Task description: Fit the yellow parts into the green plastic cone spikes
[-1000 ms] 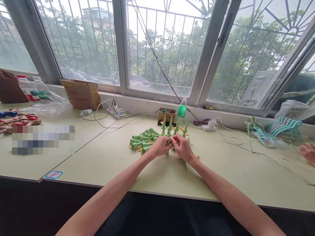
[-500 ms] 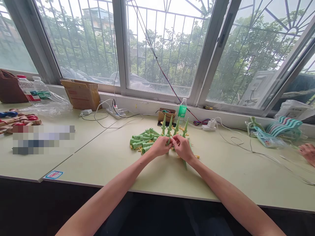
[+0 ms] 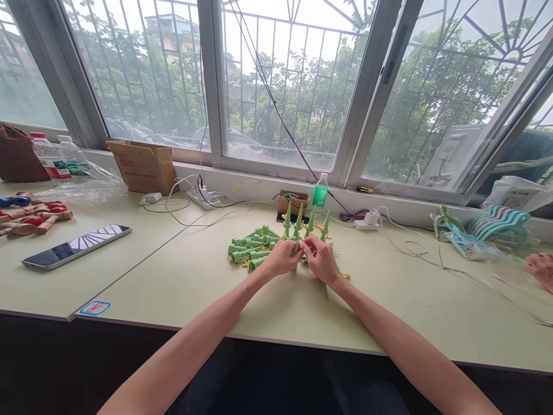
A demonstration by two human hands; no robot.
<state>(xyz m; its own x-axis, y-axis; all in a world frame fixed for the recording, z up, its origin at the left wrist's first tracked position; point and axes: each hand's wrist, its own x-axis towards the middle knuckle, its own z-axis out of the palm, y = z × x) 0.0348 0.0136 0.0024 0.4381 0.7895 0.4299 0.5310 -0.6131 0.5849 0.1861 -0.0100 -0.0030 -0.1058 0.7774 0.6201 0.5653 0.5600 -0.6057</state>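
A heap of green plastic cone spikes [image 3: 250, 246] lies on the pale table [image 3: 389, 311], some with small yellow pegs. Several spikes [image 3: 302, 222] stand upright just behind my hands. My left hand [image 3: 281, 257] and my right hand [image 3: 319, 260] meet over the heap, fingers curled and pinched together on a green spike piece between them. What exactly sits inside the fingers is mostly hidden.
A phone [image 3: 75, 246] lies at the left beside wooden toys [image 3: 30, 214]. A cardboard box [image 3: 144, 165], power strip [image 3: 205, 199], cables [image 3: 415, 248] and a green bottle [image 3: 320, 190] line the sill. Green-teal plastic items [image 3: 496, 227] and another person's hand [image 3: 540, 268] are at the right.
None of the objects has moved; my hands stay pinched together over the green spikes, with only a slight shift of the fingers.
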